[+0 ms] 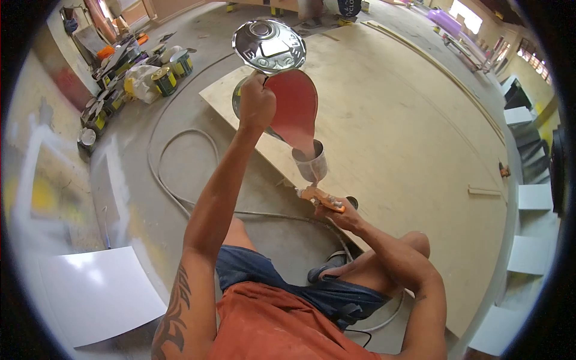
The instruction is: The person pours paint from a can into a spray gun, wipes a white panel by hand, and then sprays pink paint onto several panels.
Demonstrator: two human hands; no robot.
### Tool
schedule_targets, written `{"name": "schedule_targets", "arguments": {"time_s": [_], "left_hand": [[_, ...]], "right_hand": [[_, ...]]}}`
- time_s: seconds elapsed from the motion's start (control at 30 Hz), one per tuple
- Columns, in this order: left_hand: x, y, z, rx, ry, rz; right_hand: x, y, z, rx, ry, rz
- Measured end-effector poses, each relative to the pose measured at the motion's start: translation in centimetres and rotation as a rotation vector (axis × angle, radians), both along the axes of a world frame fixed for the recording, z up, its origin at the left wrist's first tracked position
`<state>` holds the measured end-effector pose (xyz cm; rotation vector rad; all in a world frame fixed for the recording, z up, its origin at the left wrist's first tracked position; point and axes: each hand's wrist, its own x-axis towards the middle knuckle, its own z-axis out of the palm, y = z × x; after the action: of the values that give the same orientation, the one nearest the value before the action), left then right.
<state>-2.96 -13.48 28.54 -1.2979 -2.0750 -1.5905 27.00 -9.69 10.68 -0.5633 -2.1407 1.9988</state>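
Observation:
My left hand [258,103] is closed on a paint can [236,101], which is tipped over to the right with its round metal lid [269,47] standing up behind the opening. Pinkish-red paint [295,107] runs from the can's lip down into the metal cup [310,165] of a spray gun. Below the cup, my right hand [341,215] grips the paint-smeared spray gun [321,197], its cup upright under the stream.
A large plywood board [408,138] lies under and beyond the spray gun. A hose [157,171] loops across the floor at left. Several paint cans [164,81] stand at the upper left. White panels [99,294] lie at lower left and along the right.

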Motion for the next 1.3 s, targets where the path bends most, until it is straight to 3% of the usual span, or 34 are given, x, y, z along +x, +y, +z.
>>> {"name": "schedule_targets", "arguments": {"time_s": [0.53, 1.3], "left_hand": [[1.0, -0.6, 1.2, 0.088, -0.058, -0.045], [1.1, 0.1, 1.8, 0.138, 0.090, -0.015]], "right_hand": [[-0.3, 1.4, -1.8, 0.039, -0.035, 0.048], [-0.6, 2.0, -1.6, 0.142, 0.088, 0.042]]}}
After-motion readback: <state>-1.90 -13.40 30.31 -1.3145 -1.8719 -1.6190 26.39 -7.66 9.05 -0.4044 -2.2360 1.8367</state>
